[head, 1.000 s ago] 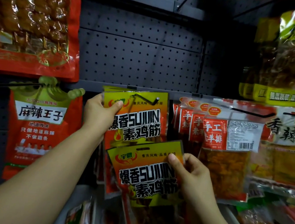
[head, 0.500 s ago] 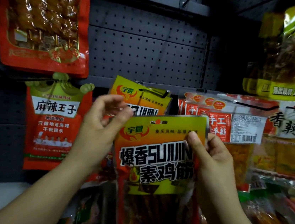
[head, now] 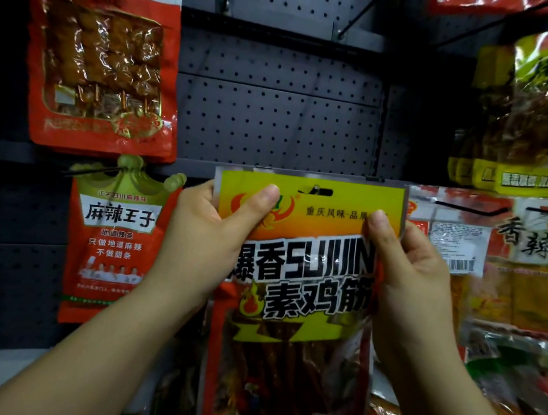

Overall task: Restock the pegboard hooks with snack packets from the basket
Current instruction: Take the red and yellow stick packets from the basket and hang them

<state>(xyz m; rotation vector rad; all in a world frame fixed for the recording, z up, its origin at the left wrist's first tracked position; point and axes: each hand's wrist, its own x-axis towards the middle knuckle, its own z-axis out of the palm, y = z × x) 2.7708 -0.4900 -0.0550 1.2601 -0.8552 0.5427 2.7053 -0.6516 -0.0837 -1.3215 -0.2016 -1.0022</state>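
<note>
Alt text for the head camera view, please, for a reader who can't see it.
Both hands, left hand and right hand, grip the top corners of a yellow-and-red snack packet, holding it up against a grey pegboard. Other red and yellow packets hang on either side.

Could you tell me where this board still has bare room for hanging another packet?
Bare pegboard lies above the held yellow packet, between the red skewer packet and the yellow-green packets. The row below is crowded, from the crown-topped red packet to the packets on the right.
</note>
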